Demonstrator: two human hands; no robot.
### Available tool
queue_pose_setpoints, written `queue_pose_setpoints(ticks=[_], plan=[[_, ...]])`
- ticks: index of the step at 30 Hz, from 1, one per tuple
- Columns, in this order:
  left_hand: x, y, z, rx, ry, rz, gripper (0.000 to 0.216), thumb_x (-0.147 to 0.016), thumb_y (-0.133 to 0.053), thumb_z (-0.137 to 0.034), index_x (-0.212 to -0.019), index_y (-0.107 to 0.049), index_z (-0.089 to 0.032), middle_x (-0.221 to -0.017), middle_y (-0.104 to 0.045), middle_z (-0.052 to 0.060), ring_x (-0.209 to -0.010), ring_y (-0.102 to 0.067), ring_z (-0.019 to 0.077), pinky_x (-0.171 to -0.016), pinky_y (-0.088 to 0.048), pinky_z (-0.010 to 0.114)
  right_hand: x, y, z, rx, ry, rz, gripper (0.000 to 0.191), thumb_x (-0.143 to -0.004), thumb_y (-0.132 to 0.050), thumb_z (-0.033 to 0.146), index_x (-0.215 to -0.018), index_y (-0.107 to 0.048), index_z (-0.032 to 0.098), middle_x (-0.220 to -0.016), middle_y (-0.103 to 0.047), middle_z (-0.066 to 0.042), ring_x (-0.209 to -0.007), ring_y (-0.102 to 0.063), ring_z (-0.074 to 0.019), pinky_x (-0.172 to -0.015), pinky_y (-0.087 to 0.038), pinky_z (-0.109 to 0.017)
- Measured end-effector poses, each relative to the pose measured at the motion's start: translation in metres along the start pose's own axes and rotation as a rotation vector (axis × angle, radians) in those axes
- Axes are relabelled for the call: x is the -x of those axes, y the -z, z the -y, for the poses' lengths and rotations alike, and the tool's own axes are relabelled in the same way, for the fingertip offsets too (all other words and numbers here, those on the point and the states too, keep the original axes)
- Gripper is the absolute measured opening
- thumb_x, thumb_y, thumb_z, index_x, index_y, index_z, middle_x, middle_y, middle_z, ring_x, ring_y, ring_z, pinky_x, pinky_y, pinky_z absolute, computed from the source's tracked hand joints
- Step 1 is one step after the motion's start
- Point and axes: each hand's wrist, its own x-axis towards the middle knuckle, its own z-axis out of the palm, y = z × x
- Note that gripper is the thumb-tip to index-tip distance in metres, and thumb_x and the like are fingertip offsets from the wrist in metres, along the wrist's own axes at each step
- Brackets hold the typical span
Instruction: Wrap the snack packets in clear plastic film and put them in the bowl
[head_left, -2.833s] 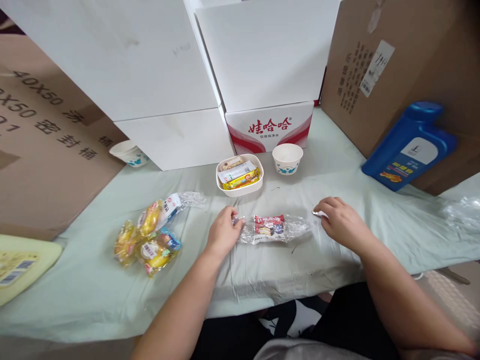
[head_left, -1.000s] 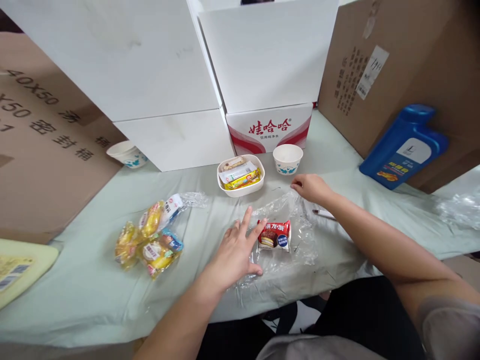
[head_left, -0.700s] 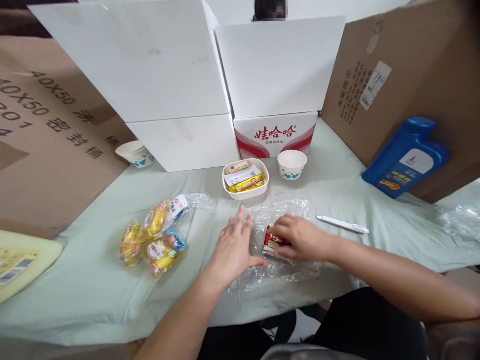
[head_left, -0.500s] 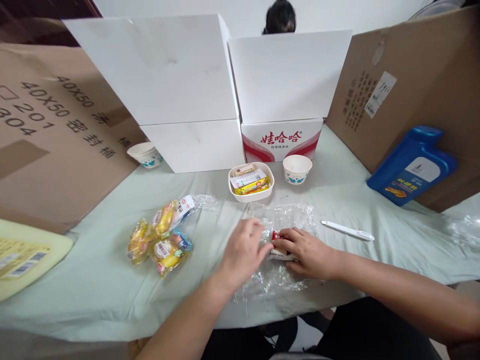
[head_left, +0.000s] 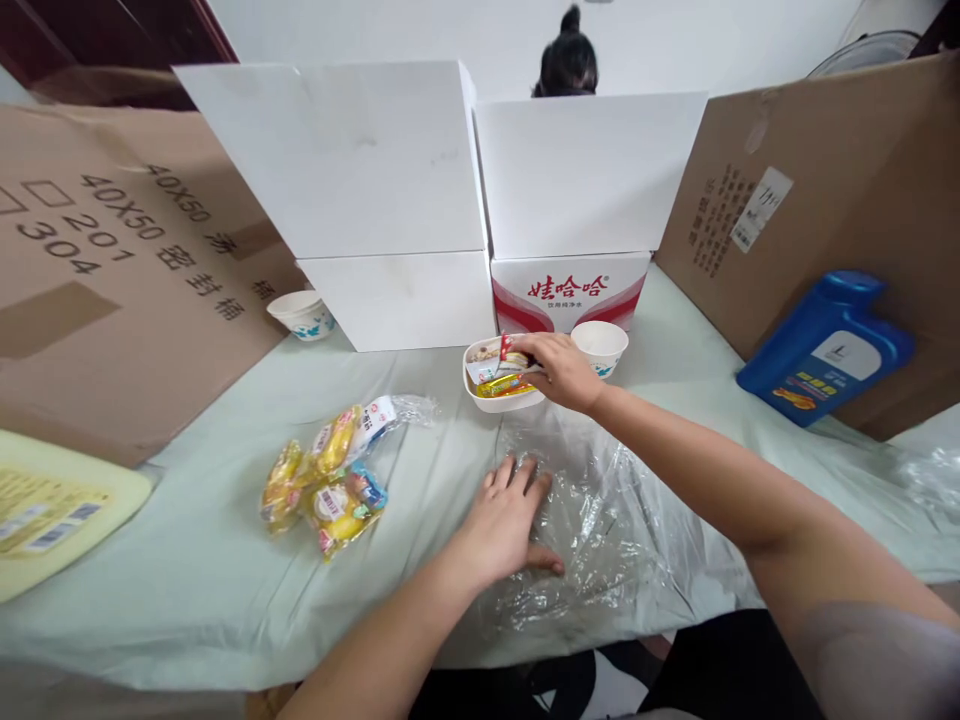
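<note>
My right hand (head_left: 564, 370) is over the white oval container (head_left: 501, 405), its fingers closed on a small red-and-white snack packet (head_left: 507, 352). In the container lie a yellow-wrapped snack (head_left: 501, 385) and a white packet, partly covered by the held one. My left hand (head_left: 504, 520) lies with spread fingers on the left side of a crumpled clear plastic sheet (head_left: 607, 530) and holds nothing. Just behind my right hand stands a white paper cup (head_left: 600, 338) with a blue pattern, its lower part partly hidden.
Snacks in yellow and clear wrapping (head_left: 330, 480) lie on the left. White boxes (head_left: 390, 160) stand behind, cardboard boxes (head_left: 150, 330) at both sides. A blue bottle (head_left: 825, 350) leans at right, a pale yellow container (head_left: 60, 510) at left. Another paper cup (head_left: 301, 314) sits back left.
My right hand has lifted the snack packet off the plastic sheet and carried it forward to the container. My left hand now rests flatter on the sheet. My right arm now covers the white utility knife.
</note>
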Motion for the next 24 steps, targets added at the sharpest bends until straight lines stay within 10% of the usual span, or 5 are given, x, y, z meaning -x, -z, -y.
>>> queue_pose_setpoints(ticks=[4,10,13,20,24], plan=[[0.001,-0.001,0.002,-0.007,0.003,-0.032,0.102,-0.059,-0.078,-0.068,-0.142,-0.045,-0.02,-0.154,-0.035,0.018,-0.142,-0.025,0.0457,-0.11,-0.03,0.06,0.005,-0.022,-0.015,0.027,-0.01,0.257,0.044,-0.087,-0.064,0.031,-0.128,-0.057,0.017,-0.142,-0.051,-0.015,-0.131,-0.047,-0.0297,-0.107,-0.037,-0.047],[-0.009,0.001,0.015,0.014,-0.049,-0.431,0.03,-0.095,-0.051,-0.035,-0.113,-0.064,-0.015,-0.119,-0.064,0.013,-0.112,-0.057,0.0282,-0.098,-0.047,0.044,0.068,0.004,0.002,0.05,-0.002,-0.025,0.025,-0.095,-0.049,0.028,-0.113,-0.063,0.017,-0.117,-0.064,-0.015,-0.11,-0.056,-0.0269,-0.095,-0.045,-0.046],[-0.02,-0.002,0.023,0.001,-0.142,-0.461,0.021,-0.094,-0.051,-0.023,-0.107,-0.065,-0.016,-0.116,-0.066,0.01,-0.113,-0.057,0.0249,-0.102,-0.045,0.041,0.108,0.005,0.024,0.048,-0.011,0.087,0.026,-0.095,-0.047,0.029,-0.107,-0.066,0.015,-0.1,-0.066,-0.014,-0.098,-0.057,-0.0252,-0.088,-0.047,-0.043],[-0.027,-0.006,0.03,-0.076,0.07,-0.116,0.089,-0.074,-0.066,-0.065,-0.147,-0.039,-0.024,-0.16,-0.024,0.011,-0.148,-0.012,0.0412,-0.115,-0.024,0.059,0.156,-0.017,0.047,0.194,-0.184,0.491,0.103,-0.074,-0.051,0.081,-0.151,-0.033,0.015,-0.157,-0.026,-0.02,-0.143,-0.012,-0.05,-0.111,-0.014,-0.066],[-0.025,-0.002,0.036,-0.118,0.162,-0.056,0.103,-0.07,-0.061,-0.076,-0.152,-0.03,-0.021,-0.162,-0.014,0.014,-0.149,-0.007,0.0393,-0.117,-0.017,0.059,0.153,-0.011,0.038,0.265,-0.371,0.577,0.111,-0.071,-0.046,0.087,-0.154,-0.027,0.017,-0.161,-0.017,-0.017,-0.144,-0.002,-0.0514,-0.113,-0.008,-0.066]])
